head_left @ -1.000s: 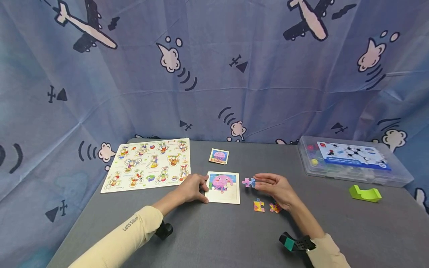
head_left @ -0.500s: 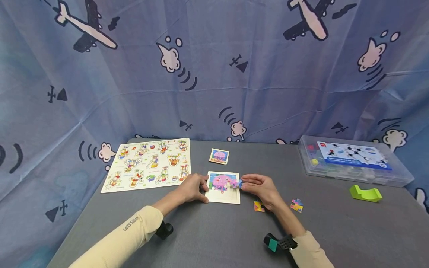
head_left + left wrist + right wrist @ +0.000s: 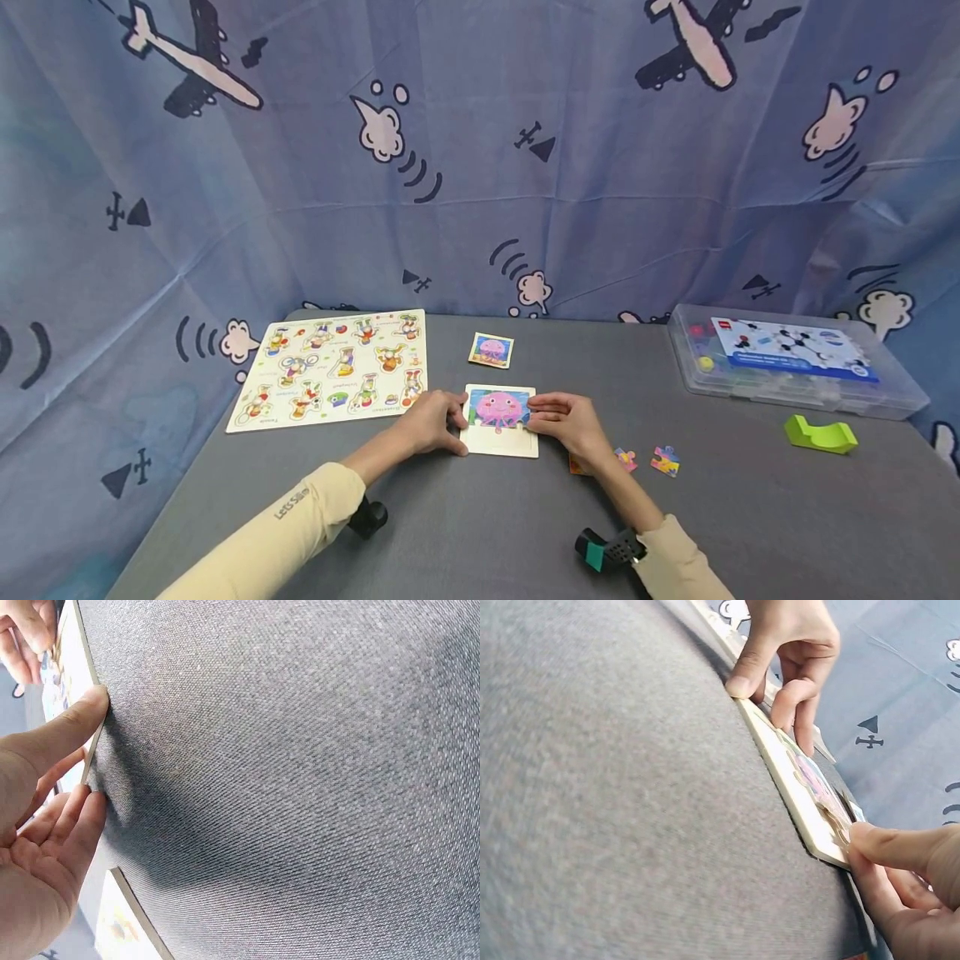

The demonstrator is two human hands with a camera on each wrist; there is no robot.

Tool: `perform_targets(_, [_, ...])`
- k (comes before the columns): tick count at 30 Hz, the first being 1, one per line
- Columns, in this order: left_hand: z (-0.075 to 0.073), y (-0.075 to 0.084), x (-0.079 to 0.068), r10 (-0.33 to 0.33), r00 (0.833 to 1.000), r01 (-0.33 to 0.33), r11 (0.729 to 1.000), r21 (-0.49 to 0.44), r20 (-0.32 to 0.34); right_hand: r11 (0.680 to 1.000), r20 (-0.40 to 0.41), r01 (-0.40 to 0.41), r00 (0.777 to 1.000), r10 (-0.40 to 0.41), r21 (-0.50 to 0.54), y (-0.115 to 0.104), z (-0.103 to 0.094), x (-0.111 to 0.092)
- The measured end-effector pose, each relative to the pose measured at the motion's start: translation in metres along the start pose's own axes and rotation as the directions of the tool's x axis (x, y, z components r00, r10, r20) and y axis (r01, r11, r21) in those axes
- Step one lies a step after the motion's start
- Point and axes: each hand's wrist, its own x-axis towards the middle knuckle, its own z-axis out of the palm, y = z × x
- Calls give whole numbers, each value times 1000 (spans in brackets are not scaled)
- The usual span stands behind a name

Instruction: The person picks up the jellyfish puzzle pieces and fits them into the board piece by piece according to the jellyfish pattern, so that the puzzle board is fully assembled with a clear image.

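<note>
Blue airplane-print cloth [image 3: 465,179] hangs across the back, and the grey table [image 3: 480,517] in front carries everything. Big figure board [image 3: 330,415] is on the left, clear plastic case [image 3: 896,393] way over on the right, nobody touching either.

The puzzle tray [image 3: 498,447] lies flat mid-table between both hands. I'd call it roughly two-thirds there: the pink creature picture [image 3: 498,406] fills the upper part, but the bottom strip looks like bare pale wood. Left hand [image 3: 429,423] has its thumb and fingers gripping the tray's left edge, steadying it I guess. Right hand [image 3: 566,421] is pinching a puzzle piece [image 3: 835,823] between thumb and fingertips at the tray's right end. Can't tell if that one's seated flush, fingers cover most of it.

Then there's a green block [image 3: 821,435] off to the right, and a picture card [image 3: 491,350] just behind the tray with a similar pink creature, so probably the reference.

What's left, imo: three loose bits right of the tray, an orange piece [image 3: 576,465] half hidden by the right arm, a pink-and-yellow piece [image 3: 625,459], and a purple-and-yellow piece [image 3: 665,461] farthest out. Those would suit that bare strip.
</note>
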Motion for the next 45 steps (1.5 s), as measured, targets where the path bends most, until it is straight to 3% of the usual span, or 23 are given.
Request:
perform_targets(5, [-1, 0, 0, -5, 1000, 5, 1000, 0, -1, 974, -17, 62, 998, -67, -217, -4, 2, 3])
perform_targets(13, [-1, 0, 0, -6, 1000, 6, 1000, -2, 9, 952, -21, 28, 999, -37, -304, -8, 3, 4])
perform_targets(23, [0, 0, 0, 3, 1000, -3, 1000, 1, 5, 973, 11, 34, 999, -32, -228, -8, -6, 6])
perform_targets(36, [-1, 0, 0, -1, 1000, 1, 1000, 4, 5, 953, -52, 56, 996, -74, -296, -4, 9, 9])
perform_targets(45, [-2, 1, -1, 0, 1000, 0, 1000, -3, 7, 985, -32, 75, 996, -81, -158, -9, -3, 4])
